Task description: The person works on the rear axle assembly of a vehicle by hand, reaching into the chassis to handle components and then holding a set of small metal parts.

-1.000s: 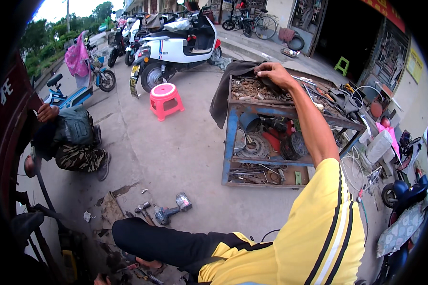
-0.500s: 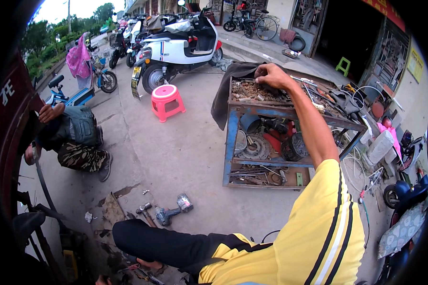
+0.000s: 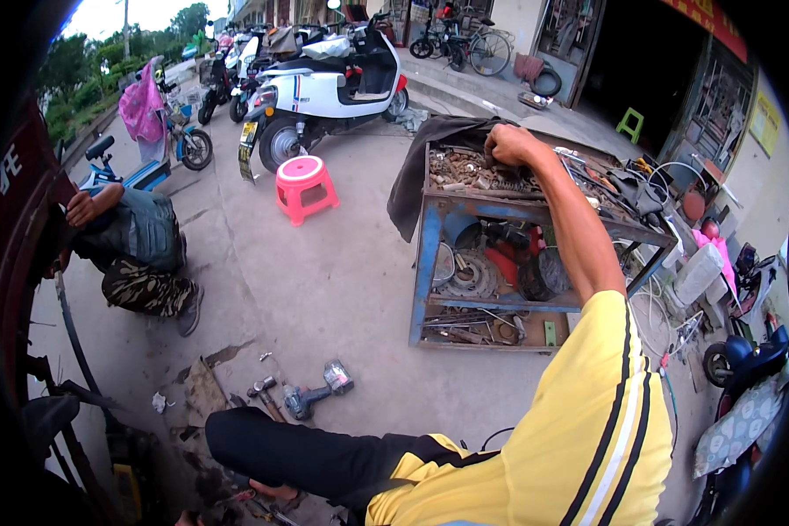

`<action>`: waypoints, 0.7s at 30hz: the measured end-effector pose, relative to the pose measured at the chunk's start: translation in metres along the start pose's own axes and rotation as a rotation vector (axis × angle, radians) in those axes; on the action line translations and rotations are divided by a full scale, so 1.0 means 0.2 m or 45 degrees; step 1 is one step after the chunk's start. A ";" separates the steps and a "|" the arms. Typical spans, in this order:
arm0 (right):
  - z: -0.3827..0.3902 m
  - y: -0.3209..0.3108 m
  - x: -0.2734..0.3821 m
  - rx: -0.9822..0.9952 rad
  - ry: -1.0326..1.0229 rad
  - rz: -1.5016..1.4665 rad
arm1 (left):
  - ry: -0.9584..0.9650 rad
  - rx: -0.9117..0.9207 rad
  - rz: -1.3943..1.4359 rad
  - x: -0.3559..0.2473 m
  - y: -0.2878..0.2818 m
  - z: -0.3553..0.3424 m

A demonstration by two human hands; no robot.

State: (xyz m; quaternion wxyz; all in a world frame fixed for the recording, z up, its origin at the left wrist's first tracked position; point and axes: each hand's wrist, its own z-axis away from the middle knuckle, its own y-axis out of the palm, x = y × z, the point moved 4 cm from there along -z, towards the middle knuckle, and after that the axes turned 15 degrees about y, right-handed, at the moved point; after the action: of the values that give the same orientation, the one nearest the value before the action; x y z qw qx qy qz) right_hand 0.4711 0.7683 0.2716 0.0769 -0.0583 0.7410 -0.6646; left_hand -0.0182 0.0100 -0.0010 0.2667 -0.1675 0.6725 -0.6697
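1. The blue metal cart [image 3: 419,272] carries a heap of small metal parts [image 3: 458,165] in the left part of its top tray.
2. The right hand [image 3: 506,147] is over the rear right side of that heap, within the cart's rim. Its fingers curl downward among or just above the parts; whether they pinch a piece I cannot tell.
3. From those fingertips, most of the heap lies toward the cart's left end and near edge. It spreads lengthwise along that edge; single pieces are too small to give a long axis.
4. A dark cloth [image 3: 406,193] drapes over the cart's left rear corner, near the fingers.
5. The right hand is clearly the nearer. What seems the left hand [image 3: 188,519] shows barely, well apart from the cart, on its left and nearer the wearer; its grip is hidden.
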 end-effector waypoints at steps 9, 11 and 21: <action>-0.10 0.15 0.08 -0.081 -0.090 0.016 | 0.066 0.044 -0.031 0.11 0.13 -0.01; -0.10 0.16 0.09 -0.083 -0.071 0.085 | 0.051 0.019 -0.022 0.10 0.12 -0.01; -0.13 0.03 0.02 -0.258 0.197 0.104 | -0.073 0.126 0.035 0.08 0.04 0.03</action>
State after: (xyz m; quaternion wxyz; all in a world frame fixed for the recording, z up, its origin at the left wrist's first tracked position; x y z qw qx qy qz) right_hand 0.4620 0.7939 0.2678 0.0404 0.0158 0.8098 -0.5851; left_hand -0.0263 -0.0037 -0.0112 0.3029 -0.1641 0.6328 -0.6935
